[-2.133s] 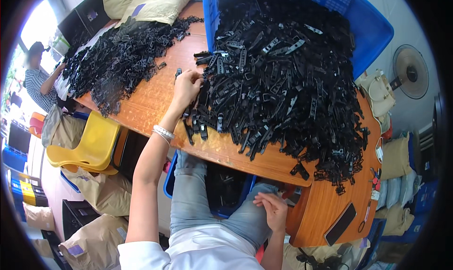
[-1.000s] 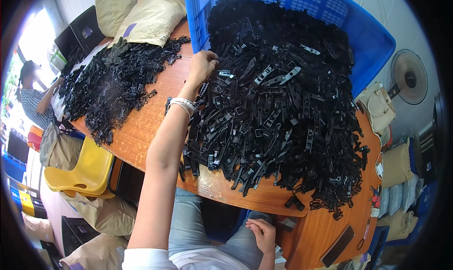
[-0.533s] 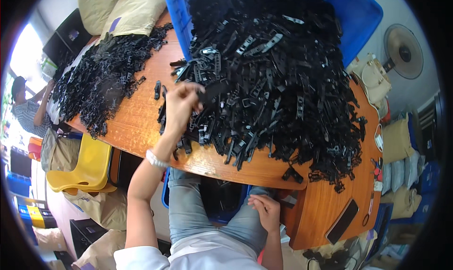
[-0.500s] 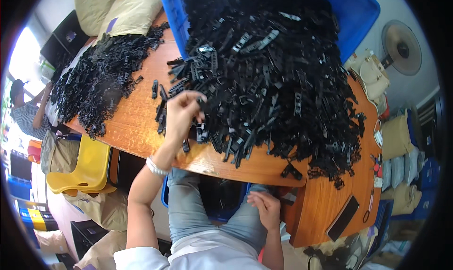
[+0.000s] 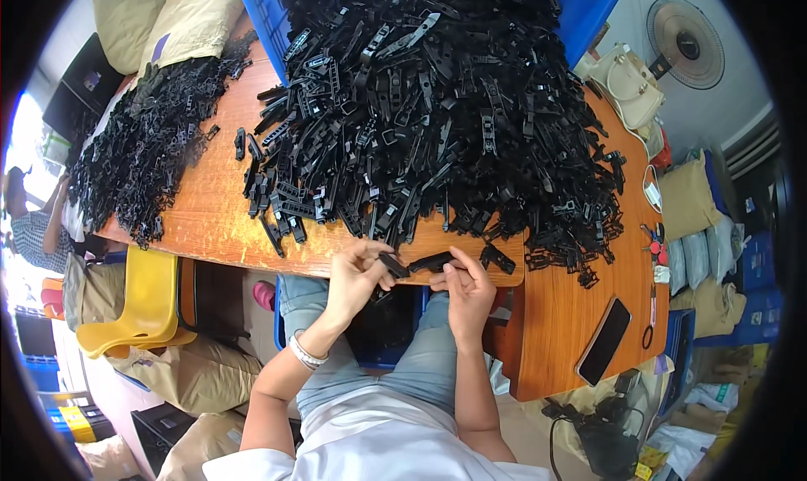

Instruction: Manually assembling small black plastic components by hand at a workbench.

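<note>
Over the table's front edge my two hands are close together. My left hand (image 5: pixel 356 278) pinches a short black plastic piece (image 5: pixel 392 265) between thumb and fingers. Another black plastic piece (image 5: pixel 431 262), longer and narrow, is gripped by the fingertips of my right hand (image 5: pixel 467 294). The inner ends of the two pieces almost meet; whether they touch I cannot tell. Just beyond my hands lies a big heap of similar slotted black pieces (image 5: pixel 403 136), spilling from a blue crate (image 5: pixel 262 27). A dark piece (image 5: pixel 498 258) lies on the wood beside my right hand.
The wooden table (image 5: pixel 559 338) bears a phone (image 5: pixel 603 341) and scissors (image 5: pixel 650 317) at right. A second black heap (image 5: pixel 139 153) lies far left, near a person (image 5: pixel 38 229). A yellow chair (image 5: pixel 139 304) stands left; a blue bin (image 5: pixel 391 359) is between my knees.
My left hand has come back from the heap toward the table edge, holding a black piece. My right hand has risen from my lap to meet it, also gripping one. The view has shifted.
</note>
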The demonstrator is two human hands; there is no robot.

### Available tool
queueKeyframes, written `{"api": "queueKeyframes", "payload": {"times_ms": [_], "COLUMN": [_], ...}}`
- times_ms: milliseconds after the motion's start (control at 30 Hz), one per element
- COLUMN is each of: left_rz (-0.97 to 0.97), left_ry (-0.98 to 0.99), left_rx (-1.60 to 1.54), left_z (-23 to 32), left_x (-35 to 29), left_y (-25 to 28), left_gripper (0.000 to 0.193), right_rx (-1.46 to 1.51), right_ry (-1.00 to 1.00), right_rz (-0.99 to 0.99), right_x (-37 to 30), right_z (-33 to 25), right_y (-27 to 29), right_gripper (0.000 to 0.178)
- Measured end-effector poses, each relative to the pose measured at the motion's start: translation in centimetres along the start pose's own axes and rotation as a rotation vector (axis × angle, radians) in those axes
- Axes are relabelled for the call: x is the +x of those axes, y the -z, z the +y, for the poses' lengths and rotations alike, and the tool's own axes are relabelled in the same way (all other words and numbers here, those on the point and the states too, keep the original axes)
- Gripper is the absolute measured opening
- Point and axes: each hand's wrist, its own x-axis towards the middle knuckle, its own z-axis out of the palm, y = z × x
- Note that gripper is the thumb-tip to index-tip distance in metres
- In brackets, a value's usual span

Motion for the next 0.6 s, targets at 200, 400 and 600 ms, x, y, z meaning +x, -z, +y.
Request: {"api": "queueKeyframes", "payload": {"times_ms": [200, 400, 600], "left_rz": [-0.001, -0.174, -0.413], "left_ry": [0.072, 0.136, 0.316], "left_rx": [-0.156, -0.186, -0.264], "left_z": [0.6, 0.7, 0.6], "left_x": [-1.2, -3.8, -4.2], "left_y": [0.8, -1.1, 0.0], "left_gripper": [0.027, 0.019, 0.03], "right_rx": [0.011, -0.362, -0.461], "right_ry": [0.13, 0.393, 0.479], "right_rz": [0.112, -0.136, -0.242], "right_x": [-1.5, -3.0, -2.9], "right_z": [-0.9, -1.6, -2.3], "right_y": [-1.1, -0.8, 1.3], "right_gripper": [0.033, 0.019, 0.024]}}
